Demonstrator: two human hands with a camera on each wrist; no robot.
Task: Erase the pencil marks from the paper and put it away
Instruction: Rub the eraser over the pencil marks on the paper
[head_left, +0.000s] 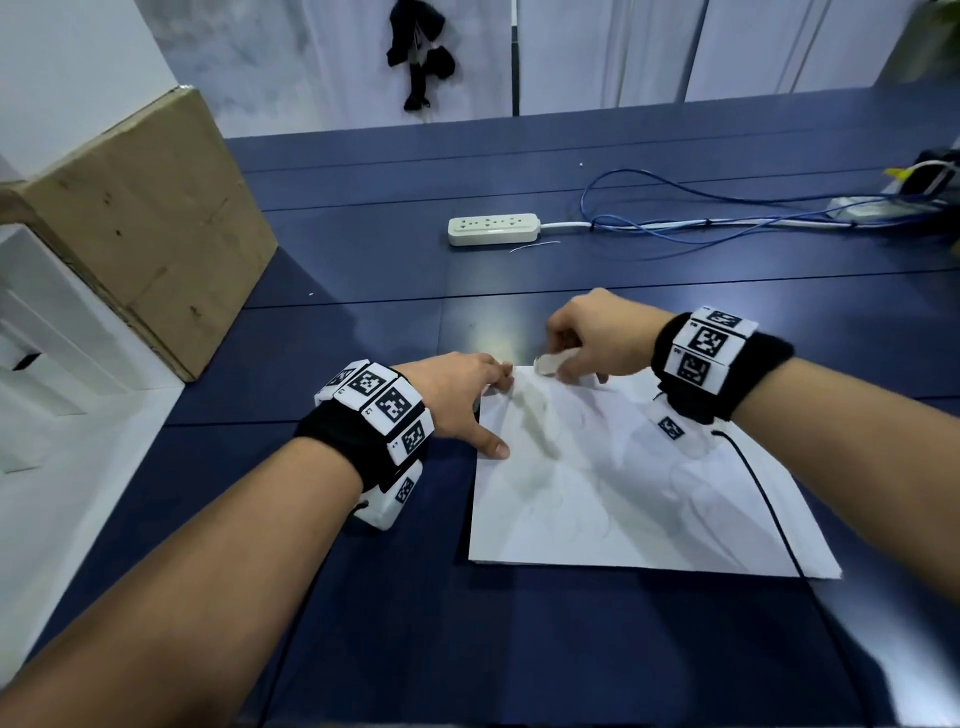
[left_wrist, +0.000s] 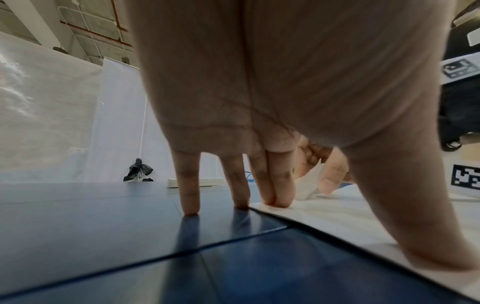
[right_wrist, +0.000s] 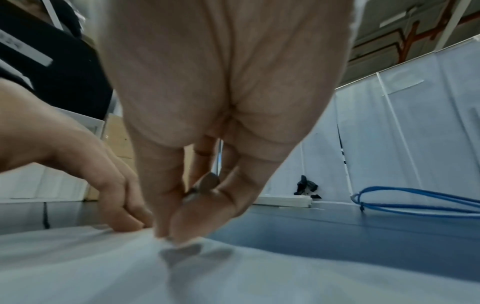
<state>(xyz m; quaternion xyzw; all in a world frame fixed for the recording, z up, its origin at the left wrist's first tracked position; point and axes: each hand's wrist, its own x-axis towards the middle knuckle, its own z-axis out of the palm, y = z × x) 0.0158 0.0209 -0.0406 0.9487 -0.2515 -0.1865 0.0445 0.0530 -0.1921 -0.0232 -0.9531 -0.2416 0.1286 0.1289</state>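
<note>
A white sheet of paper (head_left: 623, 483) with faint grey marks lies on the dark blue table (head_left: 363, 322). My left hand (head_left: 488, 410) presses straight fingers on the sheet's far left corner, and its thumb rests on the left edge. The left wrist view shows its fingertips (left_wrist: 278, 197) on the paper (left_wrist: 350, 222) and on the table beside it. My right hand (head_left: 558, 364) pinches a small white eraser (head_left: 550, 362) at the paper's far edge, just right of the left hand. In the right wrist view the eraser (right_wrist: 205, 184) sits between finger and thumb, which touch the paper (right_wrist: 233, 273).
A cardboard box (head_left: 140, 228) leans at the table's left edge beside a white cabinet (head_left: 52, 338). A white power strip (head_left: 493, 228) and blue cables (head_left: 727, 208) lie farther back. A thin black wire (head_left: 763, 499) from my right wristband crosses the paper.
</note>
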